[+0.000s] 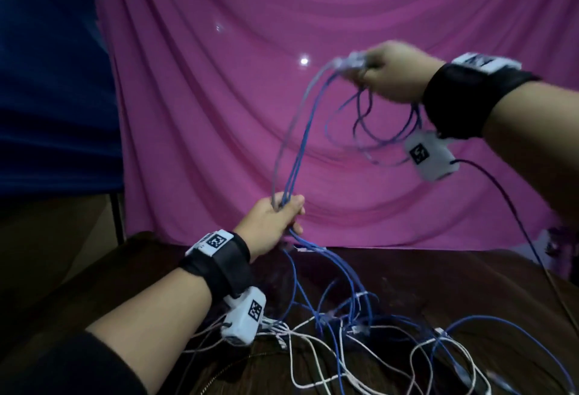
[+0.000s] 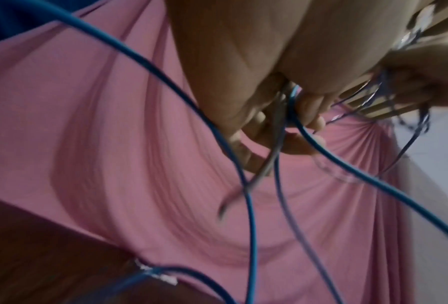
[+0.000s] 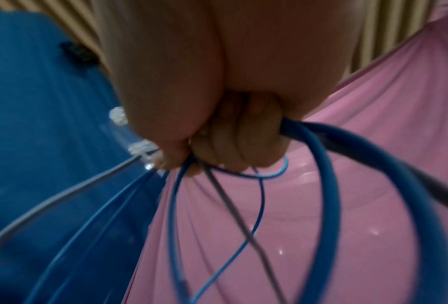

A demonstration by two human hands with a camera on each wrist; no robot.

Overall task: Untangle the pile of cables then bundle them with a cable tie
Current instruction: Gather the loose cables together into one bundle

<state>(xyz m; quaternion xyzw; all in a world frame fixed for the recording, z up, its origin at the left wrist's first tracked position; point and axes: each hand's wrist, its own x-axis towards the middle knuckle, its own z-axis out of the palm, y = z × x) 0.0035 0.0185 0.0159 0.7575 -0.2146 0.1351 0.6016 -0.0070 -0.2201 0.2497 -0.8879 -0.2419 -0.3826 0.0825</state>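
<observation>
1. The right hand [image 1: 393, 73], raised high, grips the plug ends and hanging loops of the blue cables [image 1: 297, 143].
2. The left hand [image 1: 275, 217], lower and nearer the counter [image 1: 470, 285], closes round the same strands; they run steeply up to the right between the two hands.
3. Below it, the strands trail into the tangled pile [image 1: 360, 332] of blue and white cables, which would likely resist further pulling.
4. No cable tie is discernible.

Hidden and blurred

Your right hand [image 1: 393, 73] smears with motion; its fingers [image 3: 233, 148] hide the connectors, and the cable pile [image 1: 360, 341] runs off-frame below.
</observation>
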